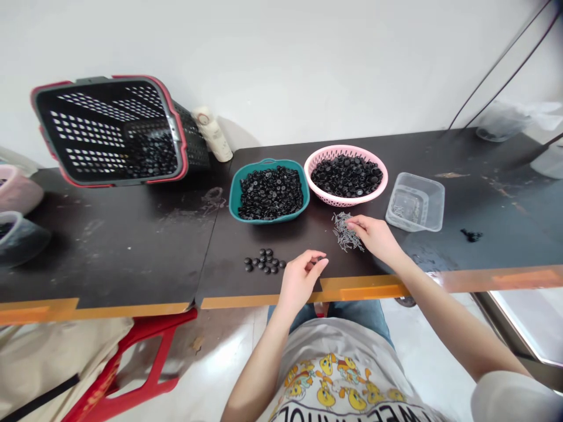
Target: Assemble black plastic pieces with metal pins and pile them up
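Observation:
Near the front of the dark table, my left hand [304, 271] pinches a small black round part [321, 258] between thumb and fingers. My right hand [370, 233] has its fingertips closed together at a pile of small metal screws [346, 233]; what they hold, if anything, is too small to make out. Left of my left hand lies a loose group of black round parts [268, 262]. Behind my hands sit a teal basket [234, 202] and a pink basket [382, 181], both full of small black parts.
A clear plastic tub [435, 205] with a few screws stands to the right, beside a small black cluster [471, 235]. At the left, a large black basket [193, 138] lies tipped, with black parts inside. A white bottle [217, 140] stands by the wall. Orange tape [365, 287] lines the front edge.

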A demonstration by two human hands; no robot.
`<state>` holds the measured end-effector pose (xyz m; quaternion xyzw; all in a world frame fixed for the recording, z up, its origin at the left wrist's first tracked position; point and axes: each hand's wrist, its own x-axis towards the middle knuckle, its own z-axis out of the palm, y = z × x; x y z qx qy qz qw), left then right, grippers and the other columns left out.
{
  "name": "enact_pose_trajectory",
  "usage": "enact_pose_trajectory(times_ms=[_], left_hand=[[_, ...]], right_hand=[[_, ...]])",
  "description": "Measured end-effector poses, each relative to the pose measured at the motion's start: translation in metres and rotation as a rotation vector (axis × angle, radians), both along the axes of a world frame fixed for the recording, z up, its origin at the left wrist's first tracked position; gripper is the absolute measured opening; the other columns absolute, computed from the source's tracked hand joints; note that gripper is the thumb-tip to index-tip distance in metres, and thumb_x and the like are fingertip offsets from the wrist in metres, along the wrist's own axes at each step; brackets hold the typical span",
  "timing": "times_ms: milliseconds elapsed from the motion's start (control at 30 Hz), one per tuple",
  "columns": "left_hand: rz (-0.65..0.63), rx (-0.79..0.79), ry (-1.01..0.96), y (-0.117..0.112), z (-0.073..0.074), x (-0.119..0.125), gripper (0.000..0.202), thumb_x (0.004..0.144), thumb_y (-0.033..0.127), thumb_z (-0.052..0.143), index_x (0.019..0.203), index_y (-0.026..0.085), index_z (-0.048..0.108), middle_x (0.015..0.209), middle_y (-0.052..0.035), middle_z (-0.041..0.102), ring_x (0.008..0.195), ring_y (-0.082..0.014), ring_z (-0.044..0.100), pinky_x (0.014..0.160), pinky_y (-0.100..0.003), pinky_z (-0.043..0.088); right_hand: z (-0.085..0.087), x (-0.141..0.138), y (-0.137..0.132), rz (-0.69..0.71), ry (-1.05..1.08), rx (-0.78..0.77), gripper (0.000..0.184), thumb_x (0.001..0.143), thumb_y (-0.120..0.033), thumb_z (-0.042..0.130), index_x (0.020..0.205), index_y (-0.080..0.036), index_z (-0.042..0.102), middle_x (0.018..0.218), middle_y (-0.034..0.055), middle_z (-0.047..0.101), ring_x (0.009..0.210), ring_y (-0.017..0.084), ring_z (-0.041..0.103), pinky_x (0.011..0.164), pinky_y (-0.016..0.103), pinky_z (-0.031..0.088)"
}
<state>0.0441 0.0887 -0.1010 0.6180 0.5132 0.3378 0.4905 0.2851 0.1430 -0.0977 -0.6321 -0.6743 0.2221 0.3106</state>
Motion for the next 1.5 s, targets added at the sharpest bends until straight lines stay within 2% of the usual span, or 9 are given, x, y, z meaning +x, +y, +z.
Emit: enact_pose_trajectory(times_ms=[167, 367, 533, 700, 867, 1133, 1333, 1400, 1500], left_hand=[[0.099, 0.035, -0.019, -0.001, 0.002, 0.004, 0.019, 0.082, 0.037, 0.074, 0.093, 0.021, 0.075, 0.077, 0.0010, 0.067, 0.063, -0.0125, 0.058, 0.065, -0.023, 0.046], [0.046, 0.122, 0.241, -0.001, 0.005, 0.006, 0.013, 0.086, 0.034, 0.073, 0.093, 0.024, 0.073, 0.082, 0.0024, 0.072, 0.064, -0.0128, 0.058, 0.067, -0.025, 0.043], [0.049, 0.172, 0.446, -0.007, 0.008, 0.008, 0.007, 0.088, 0.030, 0.071, 0.092, 0.024, 0.070, 0.087, 0.0032, 0.073, 0.081, -0.0158, 0.067, 0.072, -0.025, 0.041], [0.043, 0.104, 0.565, -0.011, 0.011, 0.005, 0.017, 0.086, 0.038, 0.073, 0.081, 0.023, 0.066, 0.071, 0.0045, 0.069, 0.071, -0.0166, 0.064, 0.062, -0.026, 0.034], [0.054, 0.046, 0.214, -0.013, 0.006, -0.002, 0.015, 0.084, 0.036, 0.073, 0.089, 0.022, 0.069, 0.076, 0.0035, 0.068, 0.061, -0.0118, 0.057, 0.063, -0.024, 0.041], [0.152, -0.037, -0.325, -0.017, 0.006, -0.003, 0.024, 0.072, 0.033, 0.081, 0.087, 0.018, 0.070, 0.063, 0.0025, 0.061, 0.058, -0.0112, 0.053, 0.061, -0.024, 0.044], [0.165, 0.087, -0.394, -0.021, 0.009, -0.004, 0.025, 0.070, 0.036, 0.085, 0.079, 0.019, 0.071, 0.060, 0.0020, 0.065, 0.056, -0.0123, 0.060, 0.059, -0.024, 0.048], [0.172, 0.170, -0.329, -0.022, 0.011, -0.006, 0.024, 0.071, 0.037, 0.085, 0.079, 0.019, 0.071, 0.066, 0.0001, 0.071, 0.056, -0.0118, 0.060, 0.060, -0.024, 0.049], [0.166, 0.261, -0.213, -0.024, 0.014, -0.009, 0.021, 0.075, 0.037, 0.083, 0.083, 0.020, 0.073, 0.076, -0.0017, 0.076, 0.058, -0.0116, 0.062, 0.065, -0.024, 0.052]], right_hand=[[0.009, -0.004, -0.014, -0.054, 0.048, -0.056, 0.022, 0.096, -0.032, 0.053, 0.104, -0.020, 0.069, 0.087, 0.0058, 0.078, 0.064, 0.020, 0.069, 0.066, 0.032, 0.054], [0.004, -0.011, -0.025, -0.010, -0.080, -0.023, 0.018, 0.093, -0.028, 0.058, 0.105, -0.023, 0.072, 0.098, 0.0063, 0.073, 0.075, 0.021, 0.066, 0.076, 0.036, 0.053], [-0.004, -0.025, -0.028, 0.157, -0.152, 0.073, 0.014, 0.093, -0.027, 0.065, 0.103, -0.023, 0.073, 0.104, 0.0077, 0.070, 0.097, 0.026, 0.064, 0.089, 0.040, 0.052], [0.005, -0.056, -0.016, 0.365, -0.232, -0.025, 0.013, 0.091, -0.021, 0.069, 0.102, -0.022, 0.074, 0.104, 0.0070, 0.072, 0.100, 0.025, 0.061, 0.093, 0.039, 0.049], [0.009, -0.068, 0.002, 0.328, -0.232, -0.141, 0.007, 0.083, -0.013, 0.074, 0.085, -0.020, 0.073, 0.081, 0.0027, 0.075, 0.081, 0.022, 0.067, 0.078, 0.033, 0.050], [0.006, -0.058, 0.004, 0.254, -0.236, -0.179, 0.009, 0.082, -0.020, 0.074, 0.085, -0.022, 0.067, 0.079, 0.0002, 0.074, 0.077, 0.019, 0.067, 0.072, 0.029, 0.048], [0.013, -0.059, 0.003, 0.260, -0.232, -0.162, 0.010, 0.086, -0.018, 0.067, 0.077, -0.020, 0.066, 0.082, 0.0061, 0.069, 0.089, 0.024, 0.063, 0.082, 0.035, 0.048], [0.026, -0.060, -0.005, 0.295, -0.180, -0.166, 0.009, 0.091, -0.021, 0.062, 0.084, -0.019, 0.066, 0.085, 0.0053, 0.070, 0.085, 0.021, 0.064, 0.080, 0.033, 0.050], [0.054, -0.059, -0.023, 0.415, 0.113, -0.245, 0.012, 0.096, -0.030, 0.058, 0.092, -0.020, 0.064, 0.085, 0.0017, 0.071, 0.079, 0.017, 0.067, 0.074, 0.028, 0.053]])
